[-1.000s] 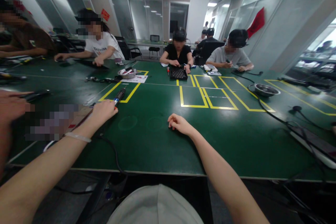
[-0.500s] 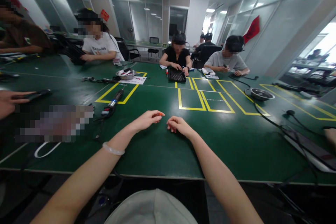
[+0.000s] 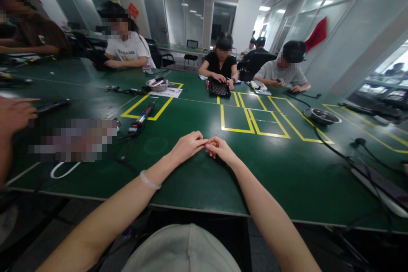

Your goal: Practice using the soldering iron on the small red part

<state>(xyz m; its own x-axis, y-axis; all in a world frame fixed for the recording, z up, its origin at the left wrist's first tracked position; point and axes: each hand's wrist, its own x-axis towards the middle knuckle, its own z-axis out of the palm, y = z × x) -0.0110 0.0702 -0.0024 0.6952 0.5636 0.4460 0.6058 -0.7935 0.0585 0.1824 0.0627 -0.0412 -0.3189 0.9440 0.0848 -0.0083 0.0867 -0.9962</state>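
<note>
My left hand (image 3: 190, 145) and my right hand (image 3: 219, 149) meet fingertip to fingertip above the green table (image 3: 191, 187). The left fingers are pressed together and point toward the right hand; a small red spot shows at their tips, too small to name. My right hand is closed, its fingers curled in a pinch around the left fingertips. Whatever lies between the hands, if anything, is hidden. A pale bangle (image 3: 149, 180) circles my left wrist.
To the left lie a cylindrical tool with a cable (image 3: 142, 118) and a blurred-out item (image 3: 76, 140). A metal bowl (image 3: 325, 116) and black cables (image 3: 338, 152) are at right. Across the table, a person works at a black tray (image 3: 219, 89). Yellow tape (image 3: 237, 129) marks the tabletop.
My hands have come together from a small gap, so the fingertips now touch. The view has turned a little to the left. At the far left a co-worker's hand has shifted.
</note>
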